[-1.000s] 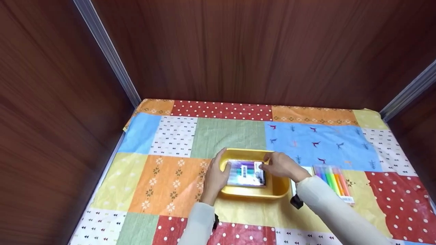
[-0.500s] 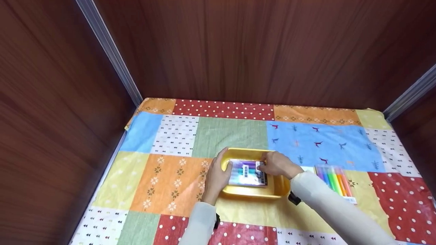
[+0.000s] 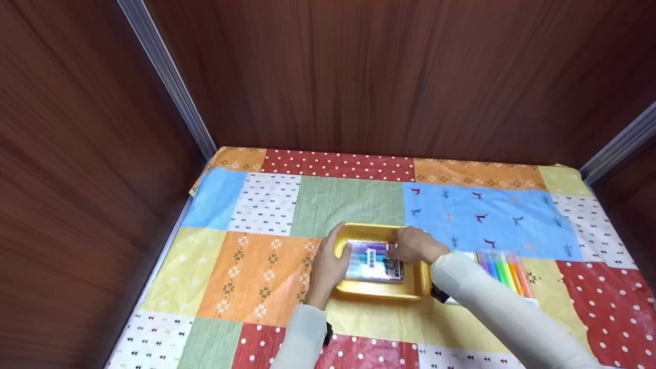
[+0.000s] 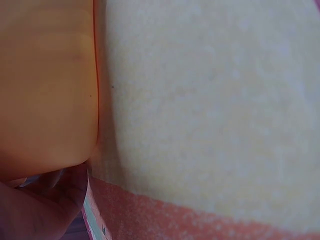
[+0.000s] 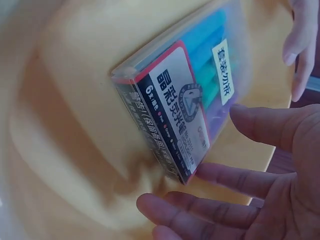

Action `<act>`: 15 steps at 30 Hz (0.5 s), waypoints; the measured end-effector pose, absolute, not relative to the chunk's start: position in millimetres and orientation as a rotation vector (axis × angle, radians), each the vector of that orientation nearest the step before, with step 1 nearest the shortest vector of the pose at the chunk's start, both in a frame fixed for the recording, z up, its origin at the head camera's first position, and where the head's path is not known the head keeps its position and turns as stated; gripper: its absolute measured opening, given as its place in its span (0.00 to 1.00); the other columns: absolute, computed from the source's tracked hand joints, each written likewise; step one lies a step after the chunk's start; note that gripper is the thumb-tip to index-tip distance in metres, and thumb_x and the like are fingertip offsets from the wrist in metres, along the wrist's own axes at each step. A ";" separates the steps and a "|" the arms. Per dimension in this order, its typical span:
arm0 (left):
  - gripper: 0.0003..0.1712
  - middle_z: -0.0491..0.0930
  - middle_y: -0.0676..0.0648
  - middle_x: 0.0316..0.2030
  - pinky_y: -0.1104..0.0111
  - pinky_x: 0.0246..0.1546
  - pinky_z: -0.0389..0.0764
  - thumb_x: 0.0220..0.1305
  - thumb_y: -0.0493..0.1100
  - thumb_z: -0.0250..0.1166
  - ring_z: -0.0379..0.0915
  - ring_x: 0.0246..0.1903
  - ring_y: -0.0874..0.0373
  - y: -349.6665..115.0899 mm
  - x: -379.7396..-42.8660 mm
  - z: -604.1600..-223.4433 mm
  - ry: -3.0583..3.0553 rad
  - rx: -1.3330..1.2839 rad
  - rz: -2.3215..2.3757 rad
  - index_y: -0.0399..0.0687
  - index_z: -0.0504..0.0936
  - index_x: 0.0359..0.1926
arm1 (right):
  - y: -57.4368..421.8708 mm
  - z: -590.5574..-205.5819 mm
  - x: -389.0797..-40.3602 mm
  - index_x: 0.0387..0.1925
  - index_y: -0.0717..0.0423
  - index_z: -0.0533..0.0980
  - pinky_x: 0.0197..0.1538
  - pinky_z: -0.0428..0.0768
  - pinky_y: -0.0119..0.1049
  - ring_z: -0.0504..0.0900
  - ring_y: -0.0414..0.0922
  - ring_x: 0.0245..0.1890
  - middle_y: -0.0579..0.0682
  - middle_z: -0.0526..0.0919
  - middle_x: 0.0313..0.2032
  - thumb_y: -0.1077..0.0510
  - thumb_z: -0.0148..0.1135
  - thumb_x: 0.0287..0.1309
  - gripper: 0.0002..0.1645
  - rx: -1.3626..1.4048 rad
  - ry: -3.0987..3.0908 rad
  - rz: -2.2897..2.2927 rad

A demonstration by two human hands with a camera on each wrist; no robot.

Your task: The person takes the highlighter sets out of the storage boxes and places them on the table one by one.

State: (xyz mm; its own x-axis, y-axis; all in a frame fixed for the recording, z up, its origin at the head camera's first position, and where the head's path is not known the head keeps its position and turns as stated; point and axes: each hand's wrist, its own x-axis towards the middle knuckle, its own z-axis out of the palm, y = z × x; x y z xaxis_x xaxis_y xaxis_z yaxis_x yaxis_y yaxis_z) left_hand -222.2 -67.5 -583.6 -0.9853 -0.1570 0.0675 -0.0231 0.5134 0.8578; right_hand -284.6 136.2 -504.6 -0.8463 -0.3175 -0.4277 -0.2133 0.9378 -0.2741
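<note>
My left hand [image 3: 328, 266] grips the left end of a yellow plastic tray [image 3: 379, 296], thumb over the rim and fingers along its outer side. In the left wrist view, that hand [image 4: 45, 210] shows against the tray's orange-looking wall [image 4: 50, 85]. Inside the tray lies a clear box of highlighters [image 3: 366, 266] in purple, blue and green. Over its right end is my right hand [image 3: 417, 245]. The right wrist view has this hand [image 5: 265, 185] with fingers spread, index fingertip right at a corner of the highlighter box [image 5: 182, 105] and thumb near its long edge.
A second clear pack of rainbow-coloured pens [image 3: 506, 271] lies right of the tray. A white flat item [image 3: 467, 254] is partly hidden under my right sleeve. Patchwork cloth [image 3: 256, 266] covers the table, and brown wood panels [image 3: 359, 77] rise behind and at both sides.
My right hand and forearm have shifted slightly left over the highlighter box, and more of its dark label shows. My left hand keeps its hold on the tray. The head view has shifted slightly.
</note>
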 end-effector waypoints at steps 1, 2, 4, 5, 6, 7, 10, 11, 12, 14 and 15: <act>0.32 0.73 0.49 0.70 0.45 0.61 0.76 0.71 0.49 0.60 0.72 0.66 0.44 -67.2 -222.0 -583.7 -2.617 0.161 -1.476 0.71 0.65 0.73 | 136.0 -505.1 -285.2 0.54 0.60 0.81 0.56 0.81 0.55 0.83 0.53 0.45 0.60 0.86 0.47 0.44 0.65 0.61 0.28 -0.384 2.607 -0.291; 0.32 0.72 0.49 0.70 0.45 0.62 0.76 0.71 0.49 0.60 0.72 0.66 0.44 -66.9 -221.9 -583.6 -2.621 0.165 -1.474 0.70 0.65 0.74 | 135.9 -505.6 -285.8 0.55 0.59 0.81 0.58 0.80 0.56 0.83 0.55 0.48 0.60 0.86 0.49 0.44 0.65 0.61 0.28 -0.395 2.603 -0.283; 0.32 0.73 0.48 0.70 0.45 0.62 0.76 0.71 0.48 0.61 0.73 0.66 0.43 -66.7 -221.7 -583.7 -2.619 0.166 -1.464 0.69 0.66 0.73 | 135.5 -506.7 -286.7 0.57 0.58 0.80 0.61 0.78 0.57 0.83 0.58 0.53 0.60 0.85 0.53 0.45 0.65 0.61 0.29 -0.412 2.593 -0.275; 0.32 0.73 0.48 0.69 0.45 0.62 0.76 0.71 0.48 0.61 0.73 0.65 0.43 -66.6 -221.9 -583.7 -2.618 0.166 -1.464 0.68 0.66 0.74 | 135.0 -507.1 -287.0 0.58 0.58 0.80 0.62 0.78 0.57 0.82 0.59 0.55 0.60 0.85 0.55 0.45 0.65 0.61 0.29 -0.415 2.587 -0.271; 0.32 0.73 0.48 0.69 0.45 0.62 0.76 0.71 0.48 0.61 0.73 0.65 0.43 -66.5 -222.0 -583.9 -2.619 0.168 -1.460 0.68 0.66 0.73 | 134.6 -507.3 -287.1 0.59 0.58 0.80 0.62 0.77 0.57 0.82 0.59 0.56 0.60 0.84 0.56 0.45 0.66 0.61 0.30 -0.421 2.583 -0.271; 0.32 0.73 0.48 0.69 0.45 0.61 0.76 0.70 0.47 0.61 0.73 0.65 0.43 -66.6 -222.1 -584.0 -2.617 0.169 -1.458 0.68 0.66 0.73 | 134.1 -507.5 -287.3 0.60 0.58 0.79 0.62 0.77 0.57 0.82 0.59 0.57 0.59 0.84 0.57 0.45 0.67 0.60 0.31 -0.431 2.579 -0.266; 0.33 0.72 0.49 0.70 0.46 0.61 0.77 0.71 0.48 0.61 0.73 0.65 0.43 -66.9 -222.4 -584.0 -2.627 0.182 -1.465 0.69 0.66 0.74 | 132.2 -508.7 -287.1 0.61 0.57 0.79 0.62 0.78 0.56 0.82 0.58 0.57 0.57 0.84 0.57 0.43 0.70 0.58 0.34 -0.455 2.574 -0.234; 0.33 0.72 0.49 0.70 0.45 0.61 0.77 0.71 0.48 0.61 0.73 0.66 0.43 -66.9 -222.5 -583.8 -2.630 0.188 -1.468 0.69 0.65 0.74 | 131.5 -509.6 -287.1 0.61 0.58 0.78 0.62 0.79 0.55 0.82 0.57 0.57 0.56 0.85 0.56 0.42 0.71 0.56 0.36 -0.457 2.573 -0.219; 0.33 0.72 0.49 0.70 0.46 0.60 0.77 0.71 0.49 0.61 0.73 0.66 0.43 -66.8 -222.5 -583.8 -2.636 0.195 -1.469 0.70 0.65 0.74 | 130.7 -510.1 -286.7 0.62 0.58 0.78 0.61 0.79 0.55 0.83 0.56 0.56 0.55 0.85 0.56 0.41 0.72 0.55 0.38 -0.452 2.572 -0.210; 0.33 0.71 0.50 0.71 0.45 0.60 0.77 0.71 0.49 0.60 0.72 0.66 0.43 -66.8 -222.2 -583.8 -2.641 0.201 -1.473 0.70 0.65 0.74 | 129.0 -512.3 -286.0 0.63 0.58 0.77 0.61 0.79 0.54 0.83 0.53 0.55 0.55 0.84 0.57 0.40 0.74 0.52 0.41 -0.426 2.572 -0.194; 0.33 0.71 0.50 0.71 0.46 0.60 0.77 0.71 0.49 0.60 0.72 0.66 0.43 -66.9 -221.9 -583.9 -2.641 0.203 -1.474 0.70 0.65 0.74 | 128.2 -513.4 -285.7 0.63 0.58 0.76 0.61 0.79 0.53 0.83 0.52 0.54 0.55 0.84 0.57 0.40 0.75 0.51 0.43 -0.412 2.569 -0.191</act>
State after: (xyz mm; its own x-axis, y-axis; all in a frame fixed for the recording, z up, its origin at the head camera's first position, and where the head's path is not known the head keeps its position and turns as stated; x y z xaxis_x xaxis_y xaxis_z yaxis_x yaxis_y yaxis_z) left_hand -221.9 -66.9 -583.9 -0.9849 -0.1702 0.0313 -0.0627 0.5196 0.8521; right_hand -285.7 128.2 -513.4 -0.8152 -0.3264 -0.4784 -0.2521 0.9437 -0.2143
